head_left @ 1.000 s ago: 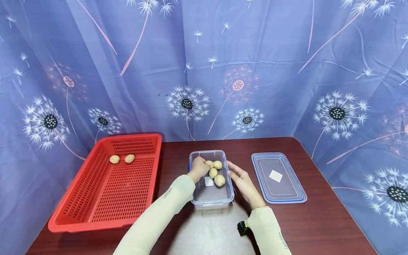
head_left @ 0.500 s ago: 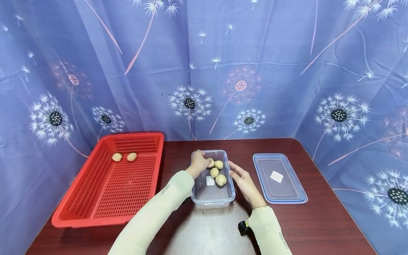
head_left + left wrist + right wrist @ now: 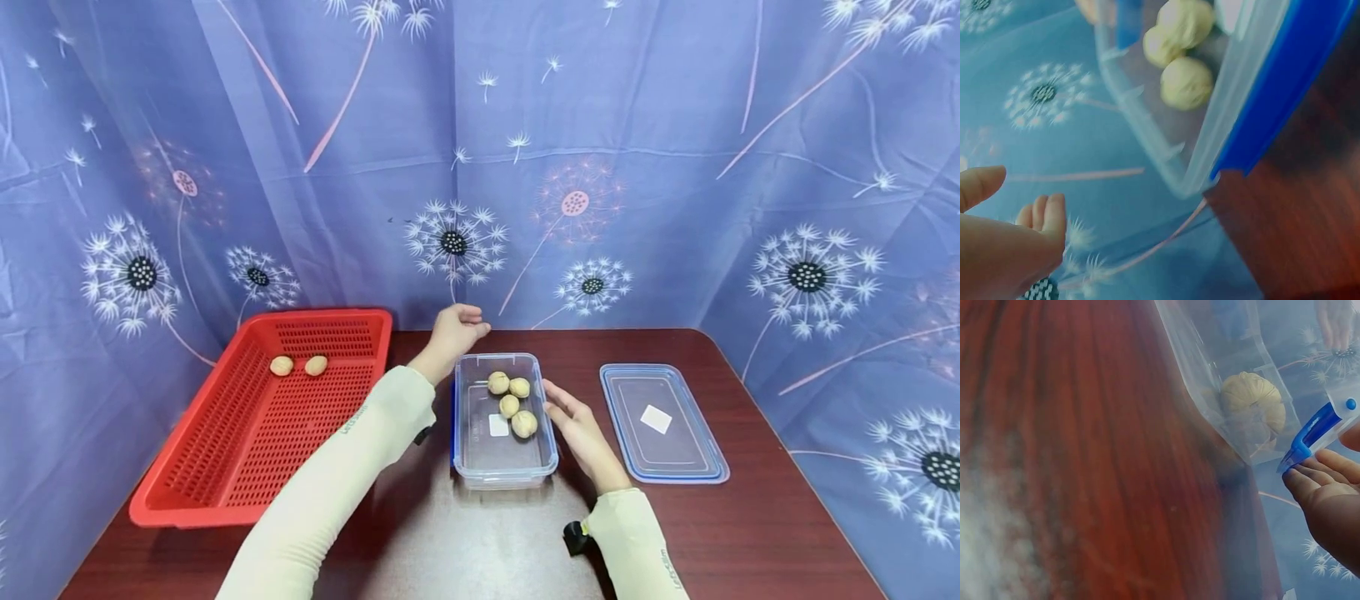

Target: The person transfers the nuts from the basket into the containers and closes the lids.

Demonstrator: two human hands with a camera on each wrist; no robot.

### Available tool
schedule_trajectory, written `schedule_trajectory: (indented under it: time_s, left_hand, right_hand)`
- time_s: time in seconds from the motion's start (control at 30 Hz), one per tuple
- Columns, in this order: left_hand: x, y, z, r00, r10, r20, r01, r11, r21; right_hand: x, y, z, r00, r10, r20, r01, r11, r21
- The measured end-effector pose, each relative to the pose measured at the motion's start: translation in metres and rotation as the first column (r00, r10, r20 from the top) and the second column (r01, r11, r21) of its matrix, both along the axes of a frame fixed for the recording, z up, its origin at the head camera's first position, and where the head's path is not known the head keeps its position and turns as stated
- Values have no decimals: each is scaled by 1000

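Four-sided and clear, a plastic storage box [image 3: 498, 477] stands on the table in the head view, with several pale walnuts [image 3: 524, 424] inside. My left hand [image 3: 452, 335] hovers past its back left corner, fingers loosely bent and holding nothing. In the left wrist view that hand [image 3: 1019, 240] is apart from the box, whose blue clip [image 3: 1285, 94] hangs along the side. My right hand [image 3: 581, 425] rests against the box's right side. In the right wrist view its fingertips touch another blue clip [image 3: 1315, 431]; part of the thumb is cut off.
A red perforated basket [image 3: 292, 450] with two walnuts [image 3: 316, 365] stands on the left. The box's blue-edged lid [image 3: 664, 442] lies flat at the right. A dandelion-patterned curtain [image 3: 360, 200] hangs behind the dark red table [image 3: 757, 533].
My left hand has let go of a walnut in the box, risen out, and moved back over the rear left corner. My right hand stays by the box. The view has shifted slightly.
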State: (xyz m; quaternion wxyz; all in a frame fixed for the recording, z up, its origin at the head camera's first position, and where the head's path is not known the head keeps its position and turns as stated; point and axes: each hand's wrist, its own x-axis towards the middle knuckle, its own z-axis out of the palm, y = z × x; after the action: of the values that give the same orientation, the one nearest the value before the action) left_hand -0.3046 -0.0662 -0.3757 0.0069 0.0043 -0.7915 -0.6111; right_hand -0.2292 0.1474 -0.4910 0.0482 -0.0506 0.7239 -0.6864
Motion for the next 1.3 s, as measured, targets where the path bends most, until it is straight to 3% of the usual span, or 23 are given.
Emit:
schedule_trajectory:
  time_s: [0.23, 0.47, 0.63, 0.83, 1.03, 1.13, 1.3]
  left_hand:
    - [-4, -44, 22, 996, 52, -78, -45, 995, 87]
    - [-1, -103, 26, 961, 217, -170, -191, 969, 155]
    - [-4, -148, 13, 926, 343, -159, -321, 935, 151]
    - [-1, -193, -8, 892, 448, -61, -444, 894, 65]
    - [2, -224, -33, 870, 484, 92, -487, 873, 12]
    - [5, -233, -44, 860, 497, 111, -499, 867, -17]
    - [12, -244, -61, 868, 465, 175, -459, 885, -76]
  right_hand:
    - [0, 2, -1, 1000, -8, 18, 8, 1000, 1]
    - [1, 2, -1, 1000, -7, 14, 7, 1000, 4]
    - [2, 2, -1, 1000, -14, 12, 14, 1000, -1]
    - [2, 1, 0, 1000, -14, 5, 14, 1000, -7]
    - [0, 0, -2, 1000, -15, 9, 15, 1000, -9]
    - [0, 0, -2, 1000, -18, 14, 18, 1000, -8]
    - [0, 1, -2, 1000, -20, 24, 20, 1000, -3]
